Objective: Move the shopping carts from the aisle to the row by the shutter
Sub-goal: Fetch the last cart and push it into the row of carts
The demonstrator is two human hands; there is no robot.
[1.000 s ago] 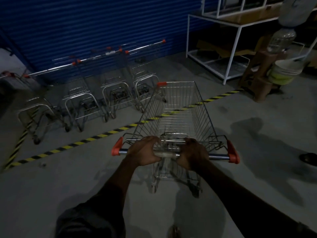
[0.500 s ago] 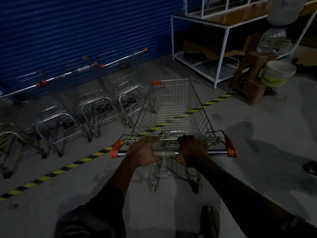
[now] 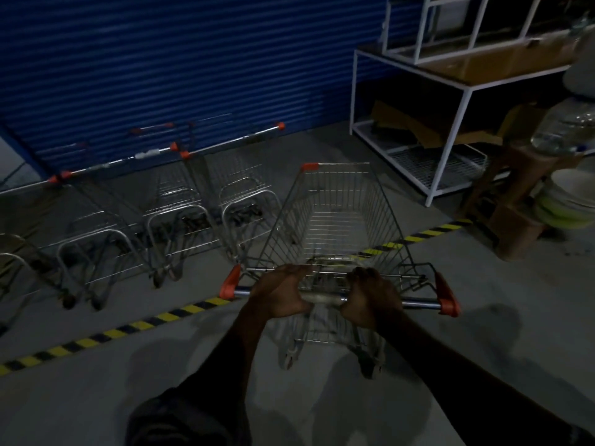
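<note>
Closer now: silver wire shopping cart (image 3: 335, 220) with orange caps, nose over the yellow-black floor stripe (image 3: 190, 309), beside parked carts (image 3: 180, 220) at the blue ribbed shutter (image 3: 161, 75). Your left hand (image 3: 277, 296) and right hand (image 3: 370, 300) curl fingers round its handle (image 3: 325, 298); leftmost carts blurred, cropped.

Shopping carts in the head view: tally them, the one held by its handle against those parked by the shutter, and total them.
Held cart: 1
Parked carts by the shutter: 4, leftmost cut off by the frame edge
Total: 5
</note>
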